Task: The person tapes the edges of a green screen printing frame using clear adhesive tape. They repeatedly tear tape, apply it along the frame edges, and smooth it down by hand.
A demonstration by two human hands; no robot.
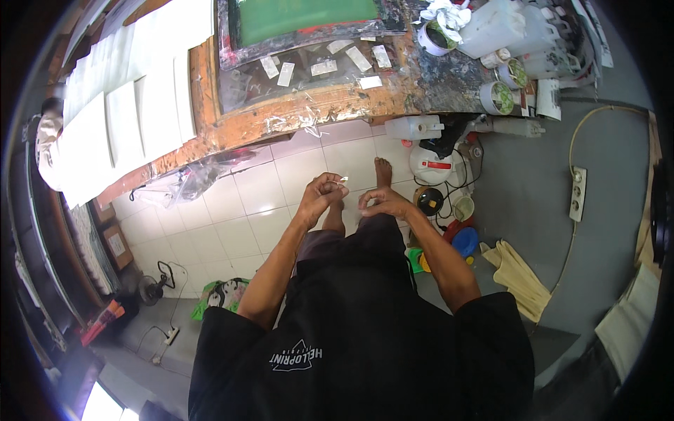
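My left hand point(321, 199) is closed in a pinch, in front of the table's near edge and above the tiled floor. A small white piece point(344, 179) sticks out at its fingertips; it is too small to tell what it is. To the right of it is my right hand point(388, 204), its fingers loosely bent with a gap between thumb and forefinger and nothing visible in them. On the table's glass panel point(246, 95) lie several small whitish strips point(324, 68). Behind them stands a framed green printing screen point(305, 19).
White sheets point(133, 105) cover the table's left part. Its paint-stained wooden edge point(281, 121) runs across in front of me. Plastic jugs point(495, 28) and round tubs point(497, 98) crowd the right end. A white-and-red appliance point(430, 165), cables and a yellowish cloth point(518, 277) lie on the floor.
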